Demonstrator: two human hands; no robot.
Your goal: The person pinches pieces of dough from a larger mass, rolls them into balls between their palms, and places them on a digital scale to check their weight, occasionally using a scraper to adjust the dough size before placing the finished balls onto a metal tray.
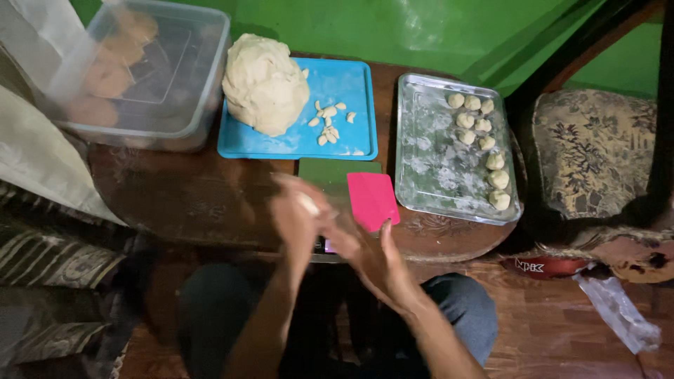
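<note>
From above, the person sits at a dark wooden table (pixel 175 203), knees under its near edge. Both hands are raised over that edge and blurred. The left hand (pixel 298 210) is cupped, and a pale dough piece (pixel 307 203) shows against its palm. The right hand (pixel 365 249) presses in from the other side, fingers spread and flat rather than curled; the piece sits between the two palms, though the blur hides how firmly it is held.

Just beyond the hands lies a green scale (pixel 337 172), with a pink scraper (pixel 372 200) resting partly on it and partly on the table.

Behind the scale is a blue tray (pixel 351 84). On its left part stands a big dough lump (pixel 265 84), and beside the lump, toward the tray's middle, lies a scatter of small cut bits (pixel 328 123).

To the right sits a metal tray (pixel 435 161), dusted with flour. Along its right side are dough balls (pixel 484 144), in a loose double row at the far end and single file nearer.

At the far left corner stands a clear plastic tub (pixel 189 91). Inside are round brownish shapes (pixel 105 77), too blurred to tell what they are.

Right of the table is a patterned cushion (pixel 590 151), and a clear bag (pixel 618 312) lies on the wooden floor.
</note>
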